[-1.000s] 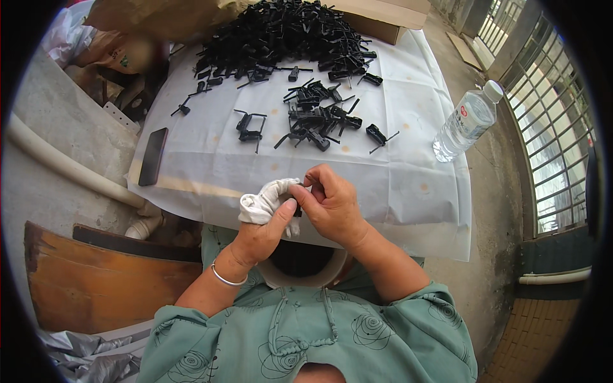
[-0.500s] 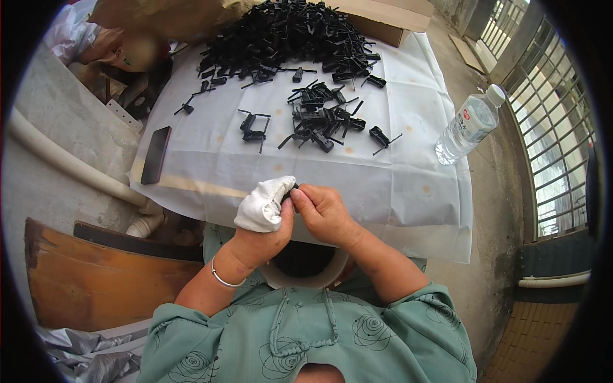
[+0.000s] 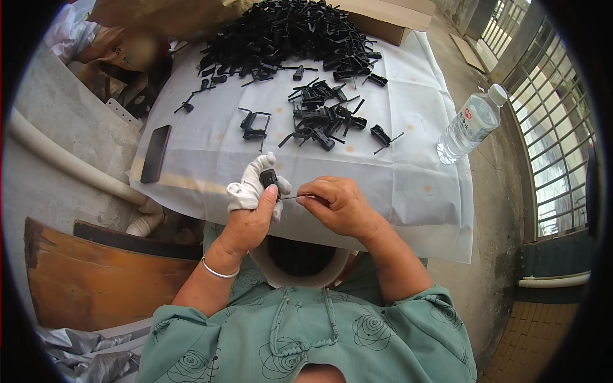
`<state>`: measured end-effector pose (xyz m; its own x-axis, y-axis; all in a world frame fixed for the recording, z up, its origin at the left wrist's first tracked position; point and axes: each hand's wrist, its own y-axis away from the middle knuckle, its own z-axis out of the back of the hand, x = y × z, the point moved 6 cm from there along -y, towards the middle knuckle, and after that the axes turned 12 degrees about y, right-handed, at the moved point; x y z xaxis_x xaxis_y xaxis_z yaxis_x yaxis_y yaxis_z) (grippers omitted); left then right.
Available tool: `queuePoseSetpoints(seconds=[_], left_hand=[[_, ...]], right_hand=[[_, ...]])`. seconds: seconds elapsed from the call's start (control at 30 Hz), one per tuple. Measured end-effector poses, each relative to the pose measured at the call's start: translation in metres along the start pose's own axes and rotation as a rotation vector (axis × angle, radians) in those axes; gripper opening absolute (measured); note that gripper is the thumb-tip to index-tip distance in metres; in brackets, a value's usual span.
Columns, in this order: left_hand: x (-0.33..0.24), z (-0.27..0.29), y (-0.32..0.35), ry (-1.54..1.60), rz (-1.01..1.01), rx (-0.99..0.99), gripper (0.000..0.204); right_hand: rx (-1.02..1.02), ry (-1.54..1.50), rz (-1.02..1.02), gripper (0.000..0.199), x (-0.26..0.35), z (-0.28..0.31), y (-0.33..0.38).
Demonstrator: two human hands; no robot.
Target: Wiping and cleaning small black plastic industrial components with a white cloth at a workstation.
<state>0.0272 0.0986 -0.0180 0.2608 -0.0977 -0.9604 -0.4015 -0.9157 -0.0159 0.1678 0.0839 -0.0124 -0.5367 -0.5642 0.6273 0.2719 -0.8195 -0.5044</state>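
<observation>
In my left hand, which wears a white cloth glove that leaves the thumb bare, a small black plastic part is held between thumb and gloved fingers. Just to its right, my right hand is bare and pinches a thin dark strip that reaches toward the part. Whether strip and part are joined cannot be made out. Both hands are above the near edge of the covered table. Beyond them lies a small heap of similar black parts, with thin arms sticking out.
A large pile of black parts covers the far side of the white table cover. A phone lies at the left edge, a water bottle stands at the right. Below my hands is a bucket. A cardboard box sits at the back.
My hands have drawn apart, the right one shifting rightward with the strip. My left hand has turned and its gloved fingers have spread, so the black part now shows.
</observation>
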Motion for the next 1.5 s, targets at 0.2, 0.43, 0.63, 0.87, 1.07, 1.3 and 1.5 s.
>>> queuePoseSetpoints(seconds=[0.2,0.43,0.63,0.87,1.07,1.3,1.5], left_hand=[[0.003,-0.011,0.007,-0.058,0.047,0.221,0.039],[-0.002,-0.015,0.004,-0.108,0.028,0.144,0.027],[-0.011,-0.021,0.004,-0.482,-0.222,0.138,0.025],[-0.022,-0.017,0.011,-0.610,-0.290,0.104,0.029],[-0.035,-0.032,0.012,-0.988,-0.367,0.498,0.026],[-0.006,0.012,0.000,-0.681,-0.124,0.069,0.021],[0.030,0.003,-0.009,0.321,0.388,0.025,0.025]], right_hand=[[-0.071,-0.179,-0.001,0.018,0.012,0.005,-0.003],[0.004,-0.239,-0.116,0.012,0.010,0.000,-0.001],[0.143,-0.184,-0.169,0.020,0.010,-0.008,-0.003],[-0.077,-0.091,-0.047,0.021,0.022,-0.010,-0.005],[-0.003,0.431,-0.337,0.019,-0.046,0.016,-0.023],[-0.124,0.653,-0.383,0.026,-0.059,0.019,-0.023],[-0.256,0.341,-0.391,0.021,-0.039,0.024,-0.002]])
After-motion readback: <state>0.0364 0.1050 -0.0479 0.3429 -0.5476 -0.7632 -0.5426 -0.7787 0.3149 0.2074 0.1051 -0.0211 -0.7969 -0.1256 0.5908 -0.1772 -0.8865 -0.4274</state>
